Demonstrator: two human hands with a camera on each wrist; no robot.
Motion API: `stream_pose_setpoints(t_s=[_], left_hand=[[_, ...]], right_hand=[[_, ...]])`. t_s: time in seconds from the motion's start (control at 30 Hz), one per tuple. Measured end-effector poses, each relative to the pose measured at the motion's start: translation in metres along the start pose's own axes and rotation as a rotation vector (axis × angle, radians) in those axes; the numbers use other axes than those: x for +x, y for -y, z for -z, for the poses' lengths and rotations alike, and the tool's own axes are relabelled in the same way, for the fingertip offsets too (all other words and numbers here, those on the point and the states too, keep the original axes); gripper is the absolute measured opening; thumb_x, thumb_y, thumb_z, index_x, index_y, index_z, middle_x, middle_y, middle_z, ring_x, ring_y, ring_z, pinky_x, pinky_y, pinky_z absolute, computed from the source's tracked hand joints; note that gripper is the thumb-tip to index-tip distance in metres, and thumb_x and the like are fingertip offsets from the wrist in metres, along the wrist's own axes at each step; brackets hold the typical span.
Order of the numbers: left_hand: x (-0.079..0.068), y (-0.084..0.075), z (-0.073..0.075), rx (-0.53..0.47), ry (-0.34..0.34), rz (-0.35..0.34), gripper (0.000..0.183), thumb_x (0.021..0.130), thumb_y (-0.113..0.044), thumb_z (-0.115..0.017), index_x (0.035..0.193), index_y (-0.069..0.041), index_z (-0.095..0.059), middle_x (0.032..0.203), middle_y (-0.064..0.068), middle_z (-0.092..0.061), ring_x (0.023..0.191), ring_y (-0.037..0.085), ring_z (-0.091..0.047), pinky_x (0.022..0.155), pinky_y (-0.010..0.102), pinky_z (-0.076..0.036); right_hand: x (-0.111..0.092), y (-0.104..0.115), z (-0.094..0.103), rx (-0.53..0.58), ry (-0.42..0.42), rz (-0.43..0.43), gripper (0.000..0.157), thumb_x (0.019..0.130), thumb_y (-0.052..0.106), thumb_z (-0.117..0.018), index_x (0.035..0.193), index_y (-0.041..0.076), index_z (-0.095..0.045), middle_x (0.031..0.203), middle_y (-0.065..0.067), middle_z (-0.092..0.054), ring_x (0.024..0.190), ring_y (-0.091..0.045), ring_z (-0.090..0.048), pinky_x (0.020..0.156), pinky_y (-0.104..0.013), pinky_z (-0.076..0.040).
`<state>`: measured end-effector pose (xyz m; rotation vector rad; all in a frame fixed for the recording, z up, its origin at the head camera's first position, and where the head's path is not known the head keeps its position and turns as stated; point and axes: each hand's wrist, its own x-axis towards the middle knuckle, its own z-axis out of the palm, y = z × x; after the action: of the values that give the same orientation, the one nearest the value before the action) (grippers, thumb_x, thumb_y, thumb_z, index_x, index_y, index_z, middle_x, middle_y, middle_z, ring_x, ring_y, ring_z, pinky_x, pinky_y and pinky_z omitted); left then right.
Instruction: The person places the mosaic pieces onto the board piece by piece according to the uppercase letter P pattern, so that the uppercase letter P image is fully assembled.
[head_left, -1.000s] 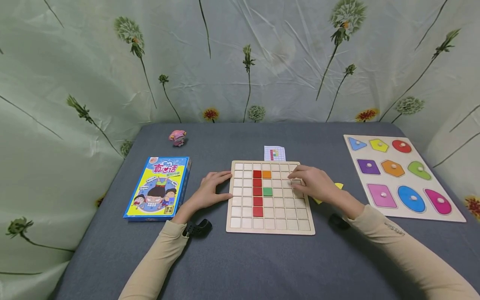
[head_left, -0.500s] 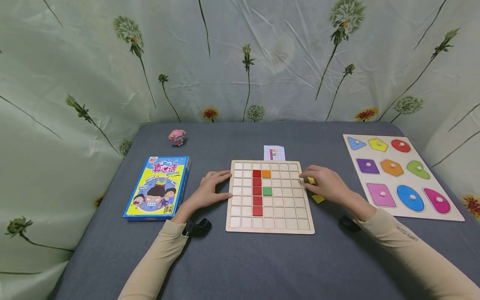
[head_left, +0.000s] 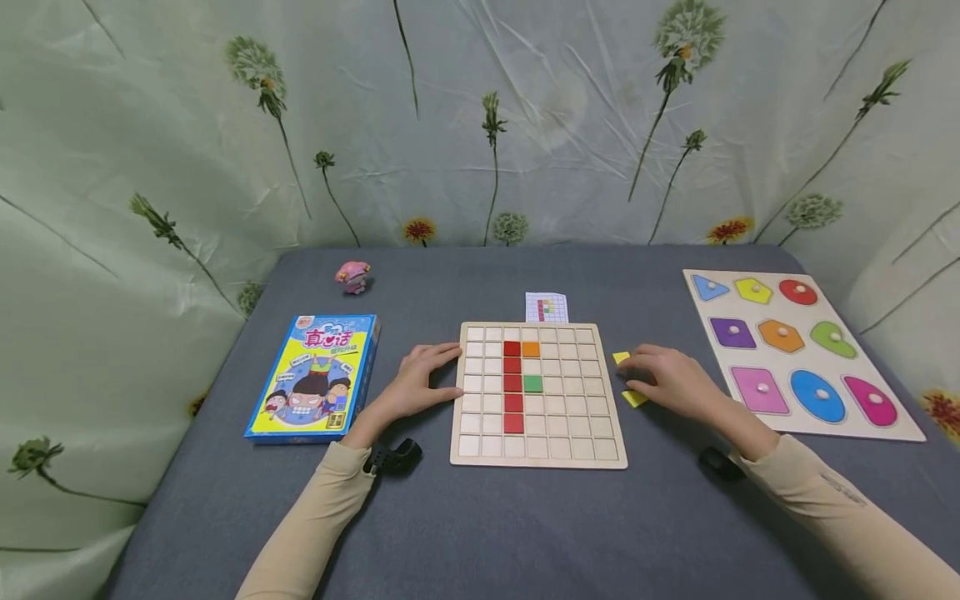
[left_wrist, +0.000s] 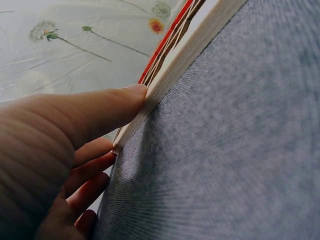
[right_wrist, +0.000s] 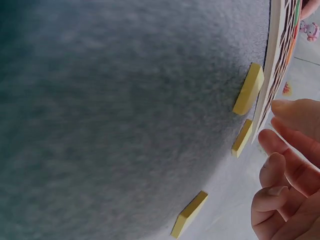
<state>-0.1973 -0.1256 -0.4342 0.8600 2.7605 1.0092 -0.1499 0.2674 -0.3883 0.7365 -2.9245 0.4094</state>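
A wooden grid board (head_left: 538, 450) lies on the grey table. It holds a column of red tiles (head_left: 513, 383), an orange tile (head_left: 530, 349) and a green tile (head_left: 532, 383). My left hand (head_left: 414, 383) rests its thumb and fingertips along the board's left edge, fingers fairly straight. Right of the board, my right hand (head_left: 670, 379) hovers close over yellow tiles, its fingers loosely bent with nothing between them. Three yellow tiles (right_wrist: 249, 89) show on the table in the right wrist view; in the head view the hand partly hides a yellow tile (head_left: 634, 398).
A small pattern card (head_left: 547, 307) touches the board's far edge. At left lie a blue-and-yellow box (head_left: 313, 379) and a pink figurine (head_left: 352, 277). A knobbed shape puzzle board (head_left: 802, 354) lies at right. A flowered curtain (head_left: 450, 125) hangs behind the table.
My right hand has moved off the board's right side, rightward to over the yellow tiles, which have come more into view. The left hand stays at the board's edge.
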Motion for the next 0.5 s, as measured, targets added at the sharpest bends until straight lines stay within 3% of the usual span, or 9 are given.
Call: stream_pose_setpoints(t_s=[0.37, 0.5], left_hand=[[-0.001, 0.000, 0.000, 0.004, 0.006, 0.001, 0.067, 0.081, -0.028, -0.072, 0.139, -0.008, -0.046, 0.146, 0.012, -0.043, 0.125, 0.031, -0.038, 0.099, 0.055, -0.026], [0.000, 0.000, 0.000, 0.002, 0.007, 0.008, 0.067, 0.081, -0.028, -0.072, 0.140, -0.009, -0.045, 0.146, 0.011, -0.043, 0.125, 0.030, -0.038, 0.100, 0.055, -0.026]], right_hand=[[-0.017, 0.000, 0.003, 0.021, 0.068, 0.013, 0.022, 0.078, 0.018, -0.073, 0.100, 0.011, -0.072, 0.088, 0.002, -0.067, 0.065, -0.002, -0.044, 0.059, -0.022, -0.038], [-0.019, 0.000, 0.002, 0.035, 0.078, 0.021, 0.024, 0.078, 0.019, -0.074, 0.101, 0.011, -0.072, 0.089, 0.003, -0.066, 0.068, -0.002, -0.045, 0.060, -0.021, -0.038]])
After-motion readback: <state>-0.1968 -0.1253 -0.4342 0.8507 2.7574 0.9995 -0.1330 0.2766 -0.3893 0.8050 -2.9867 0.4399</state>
